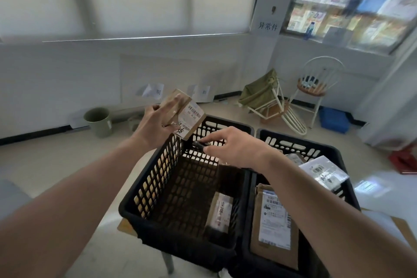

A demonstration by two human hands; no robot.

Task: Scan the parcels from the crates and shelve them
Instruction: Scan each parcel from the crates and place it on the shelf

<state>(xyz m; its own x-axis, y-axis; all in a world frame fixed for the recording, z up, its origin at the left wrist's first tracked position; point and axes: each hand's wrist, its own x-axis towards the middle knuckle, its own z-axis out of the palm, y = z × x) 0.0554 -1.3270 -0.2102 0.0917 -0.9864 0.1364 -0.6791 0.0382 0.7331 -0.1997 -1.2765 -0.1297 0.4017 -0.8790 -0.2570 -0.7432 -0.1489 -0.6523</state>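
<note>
My left hand [155,123] holds a small brown cardboard parcel [187,115] above the far left corner of the left black crate [144,198]; its white barcode label faces me, with "56" handwritten on it. My right hand [234,148] pinches a small black object, apparently a marker pen [199,145], just below the parcel over the crate's far rim. One labelled brown parcel [220,212] lies in the left crate. The right black crate [347,178] holds a large brown parcel [274,221] and a grey plastic mailer [322,171].
Both crates stand on a small table. On the floor behind are a green bin [98,121], a tipped white chair with a green bag [266,99], an upright white chair [316,88] and a blue box [334,119]. A sign hangs on the wall pillar.
</note>
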